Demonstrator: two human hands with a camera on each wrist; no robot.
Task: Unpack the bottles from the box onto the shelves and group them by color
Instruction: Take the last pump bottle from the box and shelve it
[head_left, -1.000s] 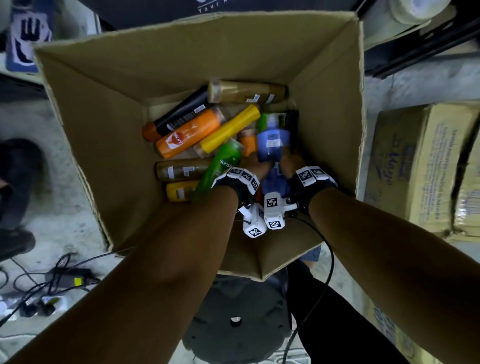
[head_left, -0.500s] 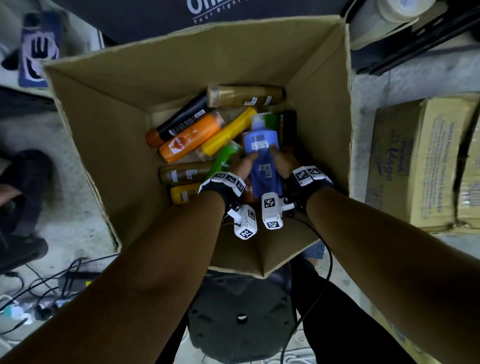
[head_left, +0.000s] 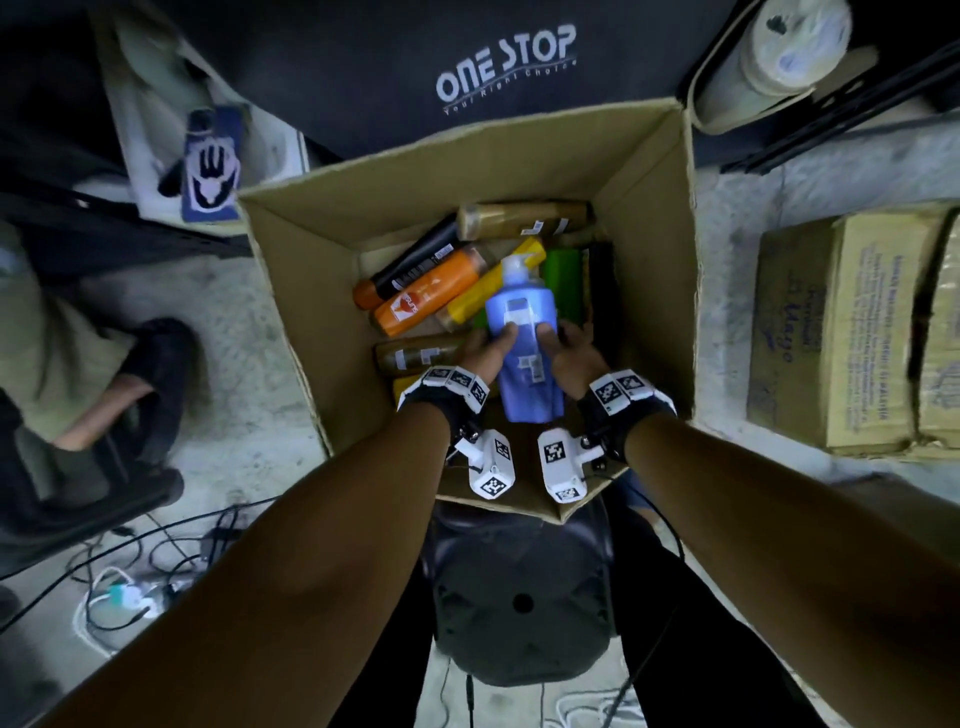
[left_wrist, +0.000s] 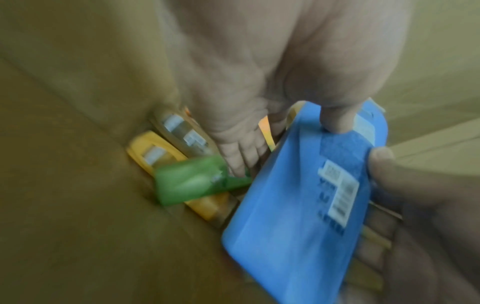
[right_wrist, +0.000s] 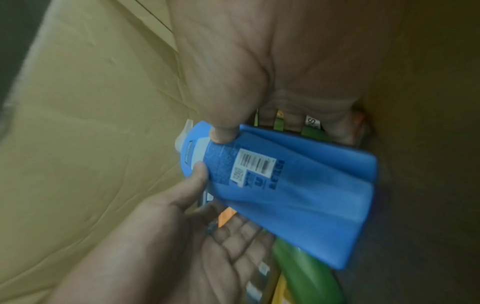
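An open cardboard box (head_left: 467, 161) holds several bottles lying flat. Both hands hold a blue bottle (head_left: 524, 338) with a white cap above the pile, cap pointing away from me. My left hand (head_left: 493, 345) grips its left side and my right hand (head_left: 561, 343) its right side. The left wrist view shows my left thumb (left_wrist: 335, 121) pressed on the blue bottle (left_wrist: 298, 205). My right thumb (right_wrist: 223, 133) lies on the bottle (right_wrist: 298, 195) near its barcode label. Underneath lie an orange bottle (head_left: 428, 301), a yellow one (head_left: 493, 286) and a green one (head_left: 561, 286).
A black bottle (head_left: 410, 265) and brown bottles (head_left: 524, 221) also lie in the box. Closed cartons (head_left: 852, 332) stand to the right. A black stool (head_left: 519, 597) sits under the box. Cables (head_left: 119, 587) trail on the floor at the left, near a seated person (head_left: 78, 364).
Both hands have taken the blue bottle from the pile and raised it towards me. The bottles under it stayed in place.
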